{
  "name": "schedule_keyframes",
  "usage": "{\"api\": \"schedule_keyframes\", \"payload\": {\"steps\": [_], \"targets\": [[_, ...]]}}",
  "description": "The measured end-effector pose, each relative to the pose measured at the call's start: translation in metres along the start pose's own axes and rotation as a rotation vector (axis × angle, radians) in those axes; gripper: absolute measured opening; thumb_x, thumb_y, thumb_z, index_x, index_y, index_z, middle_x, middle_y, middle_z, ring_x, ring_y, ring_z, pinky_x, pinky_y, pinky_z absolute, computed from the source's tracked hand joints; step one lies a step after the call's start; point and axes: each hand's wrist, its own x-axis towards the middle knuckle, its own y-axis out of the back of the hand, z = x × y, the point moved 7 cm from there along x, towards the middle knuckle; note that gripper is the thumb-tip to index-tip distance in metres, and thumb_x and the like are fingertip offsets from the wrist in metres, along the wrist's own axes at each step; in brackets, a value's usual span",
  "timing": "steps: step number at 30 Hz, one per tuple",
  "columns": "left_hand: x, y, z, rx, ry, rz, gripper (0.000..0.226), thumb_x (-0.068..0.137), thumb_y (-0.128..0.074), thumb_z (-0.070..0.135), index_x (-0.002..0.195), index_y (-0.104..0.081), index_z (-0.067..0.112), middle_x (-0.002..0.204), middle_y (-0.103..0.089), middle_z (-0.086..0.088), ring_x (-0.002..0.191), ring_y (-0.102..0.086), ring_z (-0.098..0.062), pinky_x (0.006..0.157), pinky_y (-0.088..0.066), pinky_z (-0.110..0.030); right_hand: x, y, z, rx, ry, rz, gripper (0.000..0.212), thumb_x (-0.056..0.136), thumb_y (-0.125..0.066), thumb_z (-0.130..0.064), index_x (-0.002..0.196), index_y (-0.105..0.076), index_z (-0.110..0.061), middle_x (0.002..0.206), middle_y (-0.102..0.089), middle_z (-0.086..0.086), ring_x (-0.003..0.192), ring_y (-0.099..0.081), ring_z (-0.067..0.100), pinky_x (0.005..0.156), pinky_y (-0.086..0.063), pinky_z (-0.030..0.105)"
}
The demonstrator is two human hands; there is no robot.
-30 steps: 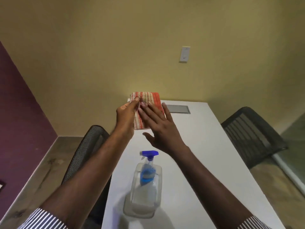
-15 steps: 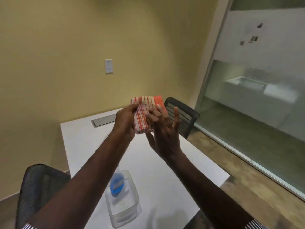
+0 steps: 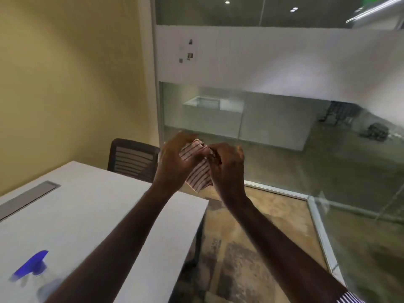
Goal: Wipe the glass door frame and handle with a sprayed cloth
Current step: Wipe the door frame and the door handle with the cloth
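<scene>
Cloth (image 3: pixel 197 171), striped and folded, is held in the air between both hands, past the white table (image 3: pixel 91 206) edge. Left hand (image 3: pixel 175 162) grip closes on its upper part; right hand (image 3: pixel 227 169) pinches its right edge, with the glass wall (image 3: pixel 284 119) behind them.

striped cloth (image 3: pixel 197 173), both hands (image 3: pixel 175 165) gripping

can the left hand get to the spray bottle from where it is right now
Probably, but not freely: the left hand is gripping the striped cloth together with the right hand. The spray bottle stands unobstructed on the white table.
</scene>
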Motion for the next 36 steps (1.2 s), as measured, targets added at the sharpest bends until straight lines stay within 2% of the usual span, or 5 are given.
{"api": "schedule_keyframes", "payload": {"steps": [7, 14, 18, 29, 36], "targets": [[-0.003, -0.155, 0.089, -0.097, -0.305, -0.138, 0.021, 0.081, -0.086, 0.009, 0.098, -0.075, 0.015, 0.119, -0.072, 0.003, 0.143, -0.05, -0.031, 0.118, -0.033, -0.059, -0.035, 0.175, 0.078, -0.254, -0.072, 0.121, 0.01, 0.098, -0.063, -0.027, 0.101, -0.071, -0.02, 0.098, -0.072, -0.002, 0.1, -0.065, 0.021, 0.122, -0.017, 0.059], [-0.058, -0.334, 0.204, -0.365, -0.244, -0.455, 0.015, 0.085, -0.079, 0.029, 0.099, -0.075, 0.024, 0.081, -0.07, 0.034, 0.099, -0.068, 0.006, 0.12, -0.027, -0.068, -0.106, 0.36, 0.156, -0.383, -0.312, 0.287, 0.009, 0.097, -0.066, -0.029, 0.097, -0.071, -0.022, 0.097, -0.071, -0.008, 0.096, -0.065, 0.016, 0.118, -0.021, 0.055], [-0.096, -0.416, 0.271, -0.462, -0.307, -0.612, 0.027, 0.082, -0.085, 0.018, 0.107, -0.077, 0.023, 0.101, -0.066, 0.039, 0.102, -0.07, 0.005, 0.128, -0.007, -0.056, -0.148, 0.457, 0.17, -0.626, -0.36, 0.341, 0.004, 0.096, -0.065, -0.025, 0.097, -0.069, -0.025, 0.095, -0.069, -0.012, 0.096, -0.06, 0.01, 0.119, -0.02, 0.054], [-0.201, -0.586, 0.453, -0.972, -0.639, -1.04, 0.062, 0.072, -0.091, 0.014, 0.129, -0.067, 0.018, 0.111, -0.071, 0.008, 0.1, -0.067, -0.001, 0.109, -0.046, -0.05, -0.254, 0.661, 0.153, -1.223, -0.671, 0.494, 0.013, 0.097, -0.066, -0.029, 0.107, -0.073, -0.024, 0.106, -0.073, -0.004, 0.111, -0.063, 0.017, 0.123, -0.013, 0.058], [-0.287, -0.621, 0.534, -1.158, -0.746, -1.076, 0.042, 0.08, -0.085, 0.015, 0.119, -0.068, 0.014, 0.115, -0.071, 0.0, 0.102, -0.067, -0.017, 0.127, -0.013, -0.061, -0.337, 0.692, 0.092, -1.29, -0.775, 1.228, 0.017, 0.092, -0.073, -0.02, 0.108, -0.07, -0.023, 0.11, -0.068, -0.008, 0.108, -0.062, 0.009, 0.101, -0.046, 0.035]]}}
